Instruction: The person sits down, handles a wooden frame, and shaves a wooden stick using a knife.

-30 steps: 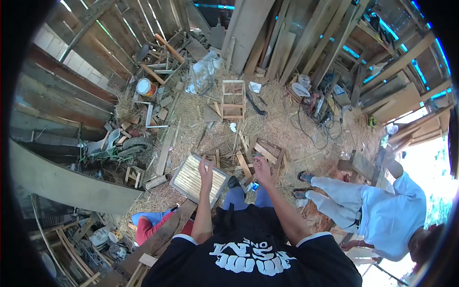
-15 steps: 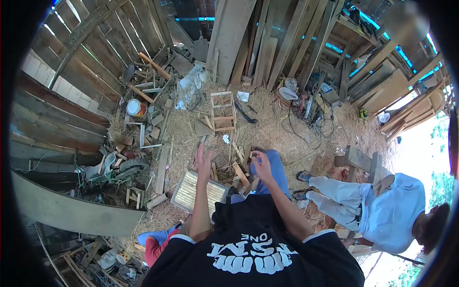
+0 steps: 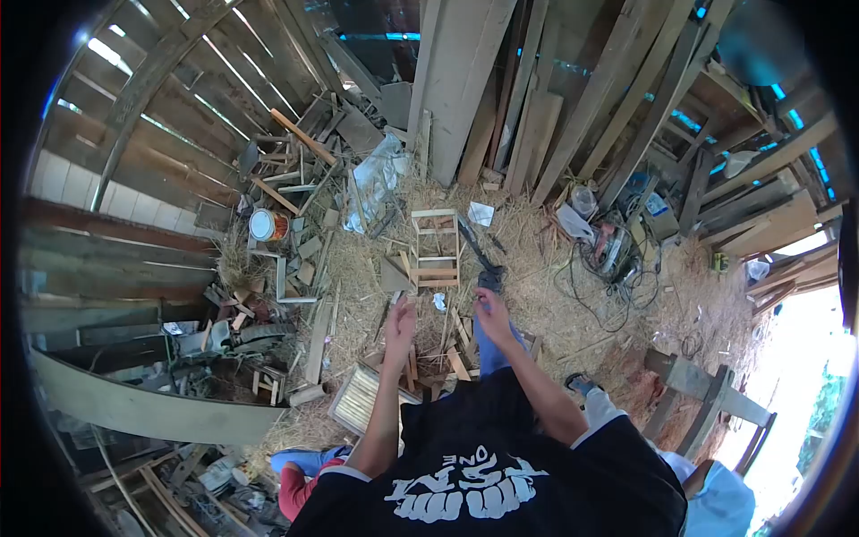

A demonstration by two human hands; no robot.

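My left hand (image 3: pixel 400 324) is raised in front of me with nothing in it, its fingers loosely bent and apart. Across from it, my right hand (image 3: pixel 491 313) hangs over my jeans-clad leg (image 3: pixel 492 350), also bare, with curled fingers not closed on anything. Just ahead of both hands, a small wooden frame (image 3: pixel 436 272) with crossbars rests on the straw-covered ground. A crumpled white scrap (image 3: pixel 438 302) lies between the hands and that frame. Below my left forearm is a framed, slatted panel (image 3: pixel 351 394), partly hidden by the arm.
Planks (image 3: pixel 465 89) lean on the back wall. Cables and tools (image 3: pixel 617 255) lie at the right, near a wooden bench (image 3: pixel 707 394). A white bucket (image 3: pixel 266 225) and wood scraps stand left. One person (image 3: pixel 716 492) is at lower right, another's red sleeve (image 3: pixel 295 492) at lower left.
The view has shifted, and the person on the right has dropped toward the lower edge. My leg now reaches forward, its dark shoe near the frame. My left hand's fingers are more bent.
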